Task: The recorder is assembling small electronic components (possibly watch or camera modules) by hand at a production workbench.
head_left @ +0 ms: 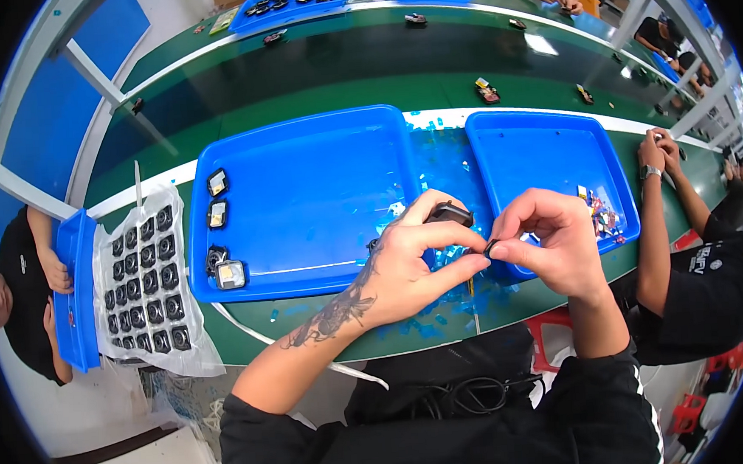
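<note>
Both hands meet just right of centre frame, over the near edge of the green bench (312, 99). Left hand (411, 259), tattooed forearm coming in from lower left, is curled round a small black part (451, 213) that sticks out above its knuckles; thumb stretches rightward. Right hand (550, 238) is bunched, fingertips pinching a tiny dark piece (491, 247) right at the left thumb tip, so the 2 hands touch there. Can't tell what the tiny piece is, too small. Under and behind the hands: a scatter of light-blue film scraps (439, 155) on the bench, between 2 blue trays. Big blue tray (301, 194), centre-left, holds 4 small square parts (217, 212) in a column along its left side, rest of it bare. Smaller blue tray (546, 157), centre-right, has a little heap of mixed coloured bits (602, 214) in its lower right corner. Far left: a clear blister sheet (140, 280) w/ rows of black round parts, next to a narrow blue tray (76, 293) at the bench end. A person in black sits at left frame edge, arm by that narrow tray. Another person in black at right, hands (660, 150) together, watch on wrist. Upper frame: a 2nd green lane w/ a few small parts on it, more blue trays (289, 3) at top w/ dark parts, and a 3rd person's hands at top right.
</note>
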Available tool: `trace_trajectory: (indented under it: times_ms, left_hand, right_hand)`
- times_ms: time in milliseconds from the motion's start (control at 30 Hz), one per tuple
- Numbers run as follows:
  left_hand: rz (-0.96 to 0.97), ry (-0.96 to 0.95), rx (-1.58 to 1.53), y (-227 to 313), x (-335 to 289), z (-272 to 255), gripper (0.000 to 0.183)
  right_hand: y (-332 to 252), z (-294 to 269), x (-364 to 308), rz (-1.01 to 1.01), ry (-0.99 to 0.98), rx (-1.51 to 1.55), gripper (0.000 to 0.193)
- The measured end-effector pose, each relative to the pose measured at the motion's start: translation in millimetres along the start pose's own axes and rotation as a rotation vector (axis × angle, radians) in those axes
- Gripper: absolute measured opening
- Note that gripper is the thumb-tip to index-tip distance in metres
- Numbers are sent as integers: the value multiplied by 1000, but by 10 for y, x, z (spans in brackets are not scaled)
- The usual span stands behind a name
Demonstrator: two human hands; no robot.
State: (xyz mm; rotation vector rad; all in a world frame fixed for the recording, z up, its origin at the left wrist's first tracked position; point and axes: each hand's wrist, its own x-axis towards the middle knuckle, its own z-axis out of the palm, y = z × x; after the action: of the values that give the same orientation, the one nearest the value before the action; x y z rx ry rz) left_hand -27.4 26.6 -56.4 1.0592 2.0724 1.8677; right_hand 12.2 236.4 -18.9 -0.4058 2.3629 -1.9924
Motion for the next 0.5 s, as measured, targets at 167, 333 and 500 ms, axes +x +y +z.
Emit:
trace_trajectory:
  times_ms: [167,333,500]
  left_hand:
    - [-20,46,-27,7,-43,-28,14]
    - [-143,115,-48,-113,-39,-22,14]
    - [-275,224,-199,-154,-4,-14,17]
  right_hand:
    - [35,116,50,-3,14,-39,13]
    - [1,216,54,-433,42,-635,14]
    - [151,157,44,-135,48,-562,18]
